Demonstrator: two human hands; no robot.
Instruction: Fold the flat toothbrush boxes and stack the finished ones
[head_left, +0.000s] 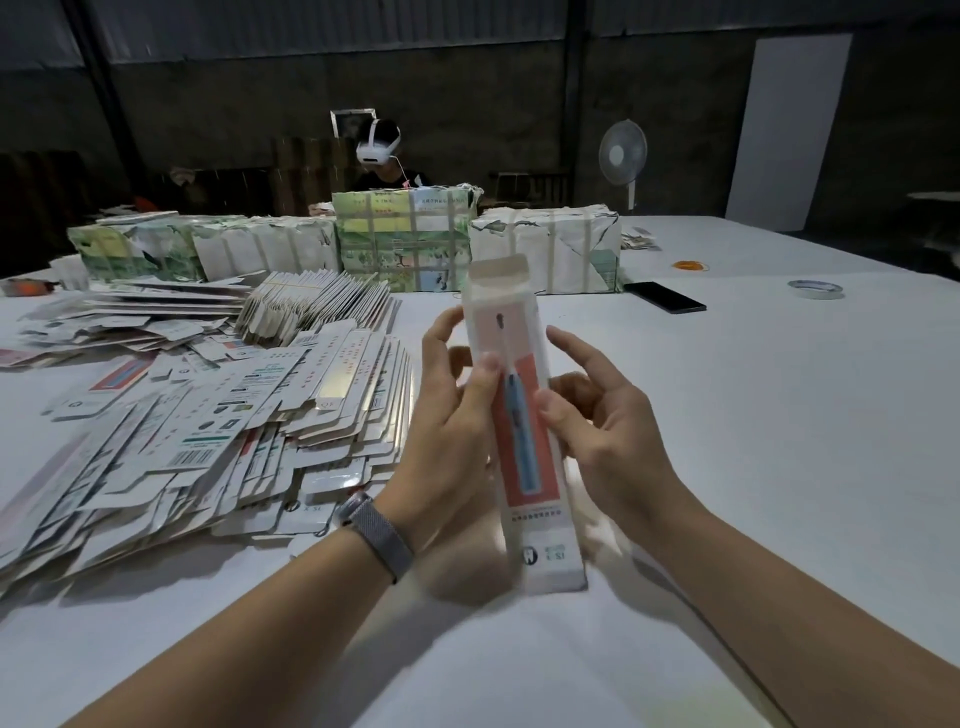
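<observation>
Left hand (447, 415) grips the toothbrush box (524, 415) from its left side, thumb on the printed front, fingers curled behind. Right hand (597, 410) holds the box's right edge, thumb on the front, index finger lifted. Box is long, white with a coral panel and toothbrush picture, held tilted above the worktop (779, 415) near its front middle; top flap open and standing up, inside not visible. Grey mesh watch band (376, 532) on left wrist. Left of the hands, a loose heap of flat boxes (208, 426) spreads to the worktop's left edge; a fanned bundle of flats (317, 306) behind it. Wrapped, taped packs (405, 239) line the far edge. Toward the right side: black phone (665, 297), tape roll (813, 289), orange rubber bands (691, 266). Beyond, a person wearing a white headset (378, 145), standing fan (623, 156), dark wall, white panel (795, 130).
</observation>
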